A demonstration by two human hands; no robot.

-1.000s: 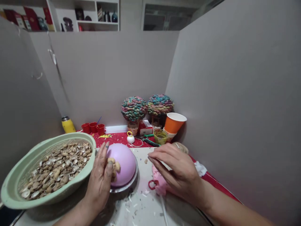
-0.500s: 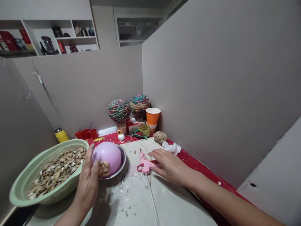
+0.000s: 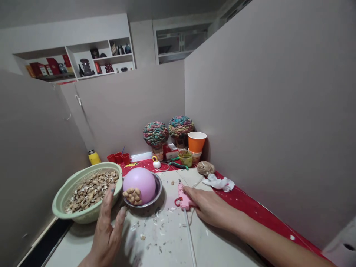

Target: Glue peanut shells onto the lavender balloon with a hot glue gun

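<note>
My right hand (image 3: 213, 207) is closed round the body of a pink glue gun (image 3: 183, 196), which lies on the white board with its nozzle pointing away and a long glue stick (image 3: 189, 235) out of its back. My left hand (image 3: 108, 222) is held apart from everything, thumb and fingers spread, in front of a pink balloon (image 3: 140, 181). The balloon rests in a metal bowl (image 3: 159, 191). A patch of peanut shells (image 3: 132, 196) sits on its near left side. Left of it stands a green basket (image 3: 62, 202) full of shells (image 3: 93, 191).
Two balls covered in coloured shells (image 3: 155, 134) stand on cups at the back, beside an orange paper cup (image 3: 197, 142). Green-handled pliers (image 3: 179, 165), twine (image 3: 205, 168) and crumpled tissue (image 3: 219, 182) lie near. Shell bits litter the board. Grey partitions (image 3: 264, 111) close in the sides.
My left hand has come away from the shells on the balloon, back toward me. My right hand has closed on the glue gun. The whole view has shifted leftward.
</note>
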